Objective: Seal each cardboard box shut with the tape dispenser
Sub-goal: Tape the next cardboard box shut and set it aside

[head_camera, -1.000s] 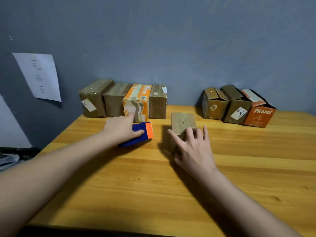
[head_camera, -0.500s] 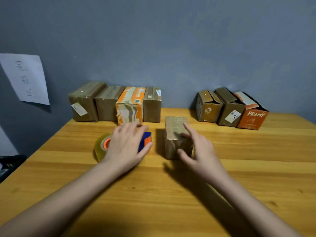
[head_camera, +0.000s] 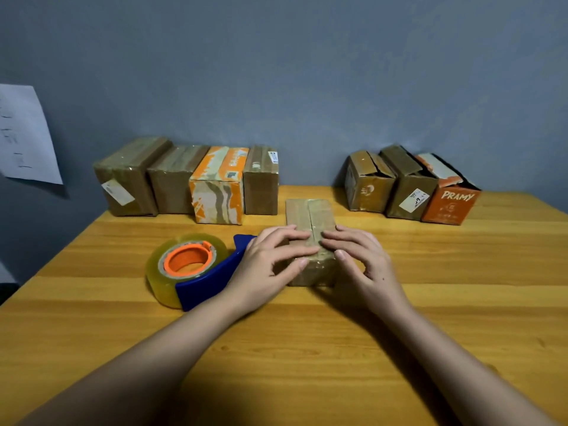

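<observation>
A small brown cardboard box [head_camera: 309,210] stands in the middle of the wooden table [head_camera: 307,348], its top flaps closed with a seam down the middle. My left hand [head_camera: 264,265] lies over its near left top with fingers stretched out and the thumb on the near edge. My right hand [head_camera: 365,259] rests on the near right top, fingertips meeting the left hand's at the seam. The tape dispenser [head_camera: 196,272], blue with an orange core and a clear tape roll, lies flat on the table just left of my left hand, untouched.
Along the wall at back left stands a row of taped boxes, one of them orange and white [head_camera: 218,186]. At back right are three boxes with loose flaps, the outer one orange and marked PRAMY [head_camera: 448,201]. A paper sheet [head_camera: 24,133] hangs on the left wall.
My left hand has let go of the tape dispenser, which now lies on the table, and moved right onto the box. My right hand has shifted on the box top.
</observation>
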